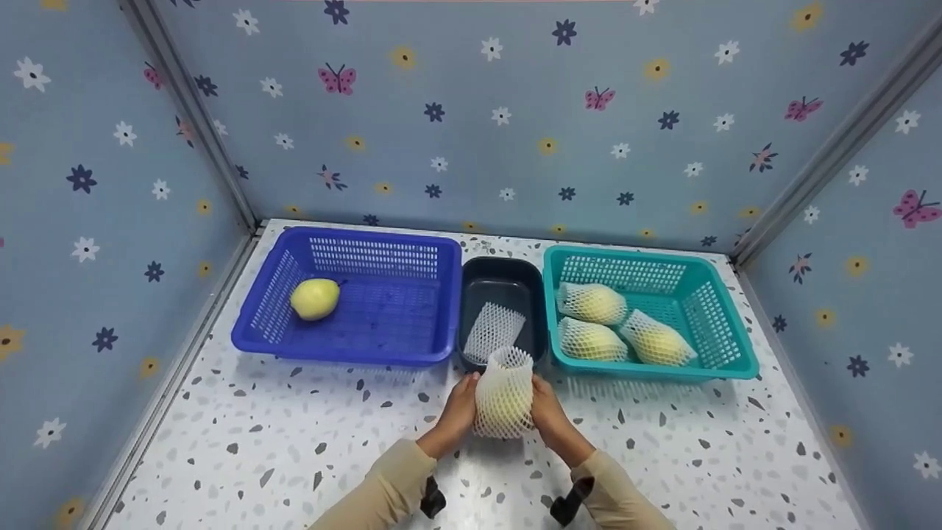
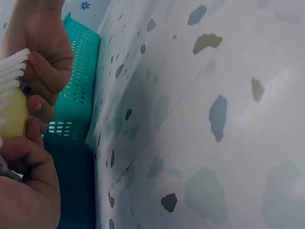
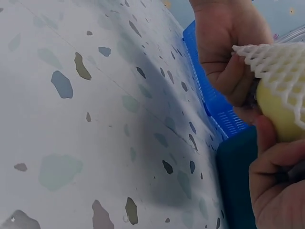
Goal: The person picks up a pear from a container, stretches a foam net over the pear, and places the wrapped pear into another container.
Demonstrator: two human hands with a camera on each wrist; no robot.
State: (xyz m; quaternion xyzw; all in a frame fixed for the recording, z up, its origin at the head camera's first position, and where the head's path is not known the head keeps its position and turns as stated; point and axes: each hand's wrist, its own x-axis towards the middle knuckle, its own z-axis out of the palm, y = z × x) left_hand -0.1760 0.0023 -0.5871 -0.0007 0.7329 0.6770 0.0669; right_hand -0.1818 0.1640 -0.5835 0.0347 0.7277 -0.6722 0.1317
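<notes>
Between my two hands, in front of the dark tray in the head view, is a yellow pear (image 3: 279, 114) inside a white foam net (image 1: 504, 397). My left hand (image 1: 460, 406) grips its left side and my right hand (image 1: 548, 412) its right side. Both wrist views show fingers curled at the edge of the net, with bare yellow skin of the pear (image 2: 14, 114) showing below it. The net's narrow end points away from me and stands loose. Another foam net (image 1: 494, 331) lies flat in the dark tray (image 1: 508, 266).
To the left stands a blue basket (image 1: 342, 359) with one bare yellow pear (image 1: 315, 299). A teal basket (image 1: 655, 373) on the right holds three netted pears (image 1: 659, 340). All stand on a speckled white table (image 1: 294, 442), with patterned walls (image 1: 471, 110) around.
</notes>
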